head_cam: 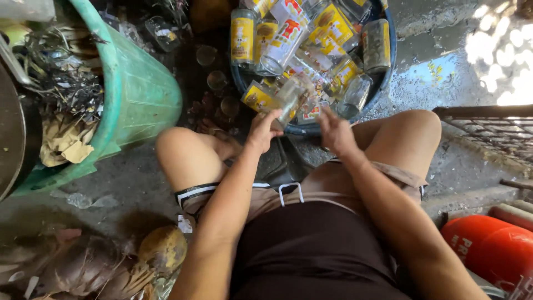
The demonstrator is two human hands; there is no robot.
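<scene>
Wet grey concrete floor (444, 72), sun-dappled at the far right, with a shallow puddle. Green plastic bin (139, 89) of dry leaves at left; coconuts (161, 250) beside it. Rusty metal grate (494, 130) and red cylinder (488, 247) at right.

Outdoor yard or back-lot sorting spot, not a room. We note wet concrete ground (444, 161) with a puddle and dappled sunlight; a dark round tub (383, 83) heaped with empty glass bottles (288, 39); a green plastic bin (141, 94) full of dry leaves and scraps; coconut husks (161, 250) at the lower left; a rusty metal grate (488, 130) along the right edge.
</scene>
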